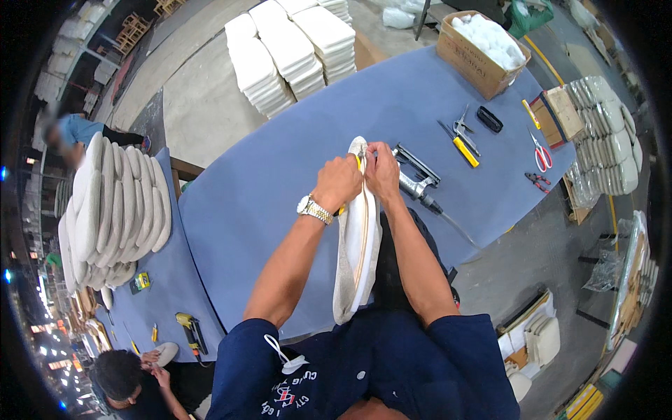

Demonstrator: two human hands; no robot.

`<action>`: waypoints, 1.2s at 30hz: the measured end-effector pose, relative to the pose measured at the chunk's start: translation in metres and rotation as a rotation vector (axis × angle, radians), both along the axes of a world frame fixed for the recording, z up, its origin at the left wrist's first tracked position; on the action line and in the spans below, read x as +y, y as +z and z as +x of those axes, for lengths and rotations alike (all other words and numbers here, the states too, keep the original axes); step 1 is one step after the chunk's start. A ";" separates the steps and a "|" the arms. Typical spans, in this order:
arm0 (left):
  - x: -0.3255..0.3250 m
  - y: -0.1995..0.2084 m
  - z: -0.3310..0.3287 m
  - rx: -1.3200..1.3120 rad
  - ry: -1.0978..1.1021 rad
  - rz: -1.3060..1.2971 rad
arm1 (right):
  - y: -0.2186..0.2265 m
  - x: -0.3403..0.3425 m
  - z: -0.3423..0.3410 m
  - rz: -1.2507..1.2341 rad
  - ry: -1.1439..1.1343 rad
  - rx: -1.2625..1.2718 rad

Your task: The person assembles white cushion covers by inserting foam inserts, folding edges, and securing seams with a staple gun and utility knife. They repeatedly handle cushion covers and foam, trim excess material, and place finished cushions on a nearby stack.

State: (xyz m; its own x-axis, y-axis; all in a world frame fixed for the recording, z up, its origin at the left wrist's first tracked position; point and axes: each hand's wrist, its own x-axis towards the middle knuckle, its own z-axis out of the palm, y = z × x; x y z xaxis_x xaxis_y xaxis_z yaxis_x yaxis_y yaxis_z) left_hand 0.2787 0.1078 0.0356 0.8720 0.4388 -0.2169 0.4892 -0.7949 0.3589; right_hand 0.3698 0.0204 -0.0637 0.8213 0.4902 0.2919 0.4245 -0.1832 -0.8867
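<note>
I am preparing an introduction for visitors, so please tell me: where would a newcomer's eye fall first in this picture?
Probably on the pale padded piece at the centre, with the left grip and right grip at its far end. Next, the tall pile of cushions at the left, and the cardboard box of white stuffing at the far edge of the blue table.

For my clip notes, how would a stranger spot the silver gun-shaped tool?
Find the big blue table, then the right hand on the pale cushion. Just right of that hand lies the silver gun-shaped tool. Unlike the yellow-handled tool farther right, it trails a hose.
</note>
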 end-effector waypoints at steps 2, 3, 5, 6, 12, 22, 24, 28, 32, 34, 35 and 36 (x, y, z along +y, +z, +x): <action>-0.005 -0.001 -0.002 0.004 -0.015 -0.030 | 0.002 -0.006 0.000 -0.003 -0.051 -0.042; -0.008 -0.003 0.000 -0.008 -0.024 -0.042 | 0.002 -0.008 0.003 -0.024 -0.063 -0.033; -0.012 -0.006 -0.002 -0.033 -0.017 -0.064 | 0.001 -0.011 0.006 -0.023 -0.082 -0.070; -0.012 -0.006 -0.004 -0.046 -0.018 -0.069 | 0.003 -0.012 0.005 -0.037 -0.070 -0.049; -0.027 -0.004 -0.010 -0.123 0.120 -0.130 | 0.006 -0.014 0.006 -0.001 -0.033 0.038; -0.029 -0.017 -0.021 -0.688 0.477 -0.844 | 0.006 -0.021 0.011 0.013 -0.098 0.151; -0.017 -0.010 -0.015 -0.827 0.506 -0.907 | 0.016 -0.023 0.013 -0.016 -0.080 0.199; -0.011 0.013 0.004 -0.911 0.487 -0.947 | 0.039 -0.039 0.012 0.063 -0.058 0.169; -0.033 0.008 0.015 -0.907 0.270 -0.722 | 0.080 -0.069 -0.007 0.209 0.146 0.336; -0.055 0.032 0.022 -0.622 0.212 -0.658 | 0.089 -0.070 -0.015 0.409 0.164 0.468; -0.055 0.028 0.020 -0.614 0.097 -0.547 | 0.087 -0.076 -0.015 0.382 0.121 0.572; -0.051 0.022 0.020 -0.606 -0.024 -0.434 | 0.085 -0.082 -0.013 0.360 0.074 0.672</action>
State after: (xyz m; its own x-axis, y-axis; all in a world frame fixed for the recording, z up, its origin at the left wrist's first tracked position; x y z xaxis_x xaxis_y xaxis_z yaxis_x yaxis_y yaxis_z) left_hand 0.2990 0.0565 0.0576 0.9022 0.4022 0.1556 0.0902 -0.5286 0.8441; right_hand 0.3568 -0.0618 0.0212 0.8475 0.5200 -0.1063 -0.2270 0.1740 -0.9582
